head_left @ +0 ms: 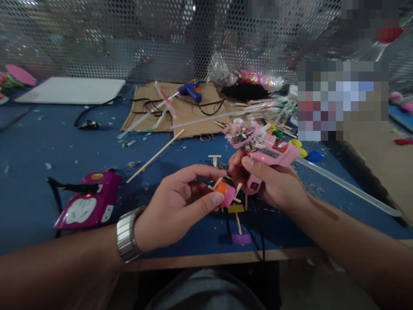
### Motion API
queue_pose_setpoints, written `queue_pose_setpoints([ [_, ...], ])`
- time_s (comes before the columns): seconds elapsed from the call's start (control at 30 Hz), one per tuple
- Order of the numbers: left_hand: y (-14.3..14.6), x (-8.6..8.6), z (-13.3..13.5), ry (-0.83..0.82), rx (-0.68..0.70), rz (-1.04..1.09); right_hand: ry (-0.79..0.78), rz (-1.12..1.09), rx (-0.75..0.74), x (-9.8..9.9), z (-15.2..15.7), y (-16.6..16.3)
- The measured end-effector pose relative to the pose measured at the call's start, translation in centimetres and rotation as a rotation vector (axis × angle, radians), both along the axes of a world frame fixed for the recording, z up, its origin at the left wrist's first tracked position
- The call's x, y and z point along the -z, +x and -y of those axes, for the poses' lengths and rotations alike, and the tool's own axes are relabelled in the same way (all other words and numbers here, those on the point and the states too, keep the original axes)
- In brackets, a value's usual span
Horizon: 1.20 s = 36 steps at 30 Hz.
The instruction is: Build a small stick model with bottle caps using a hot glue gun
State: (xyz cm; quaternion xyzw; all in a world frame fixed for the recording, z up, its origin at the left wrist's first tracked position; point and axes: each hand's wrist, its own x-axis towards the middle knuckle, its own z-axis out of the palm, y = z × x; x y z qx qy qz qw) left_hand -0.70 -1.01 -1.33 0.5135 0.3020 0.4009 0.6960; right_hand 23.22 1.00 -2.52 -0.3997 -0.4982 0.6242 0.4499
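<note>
My left hand (180, 206), with a metal watch (127, 236) at the wrist, pinches a small orange and pink piece (226, 194) that has short wooden sticks poking out of it. In my right hand (274, 183) is a pink glue gun (271, 150) with a small light lit on its side. Clumps of dried glue and scraps cling around its front end. The two hands are close together, and the glue gun is just right of the small piece. Below them on the table lies a stick (238, 224) with a yellow piece and a purple piece (241, 239) at its ends.
A magenta box with a cable (93, 202) sits at left, beside a loose wooden stick (155, 156). Behind, cardboard (196, 116) carries a blue glue gun (191, 90). A white board (71, 90) lies far left; a long glue stick (348, 185) lies right. Perforated metal closes the back.
</note>
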Motion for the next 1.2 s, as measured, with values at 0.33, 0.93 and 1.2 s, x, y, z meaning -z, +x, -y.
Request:
queue_pose_setpoints([
  [0.33,0.1,-0.1,0.0,-0.022,-0.021,-0.003,0.024,-0.038,-0.01,-0.1,-0.2,-0.2],
  [0.93,0.1,0.3,0.0,0.058,-0.047,-0.025,-0.033,0.028,-0.033,0.0,-0.2,-0.3],
  [1.2,0.1,0.2,0.1,0.067,-0.045,-0.056,-0.137,-0.028,0.032,-1.3,-0.3,-0.6],
])
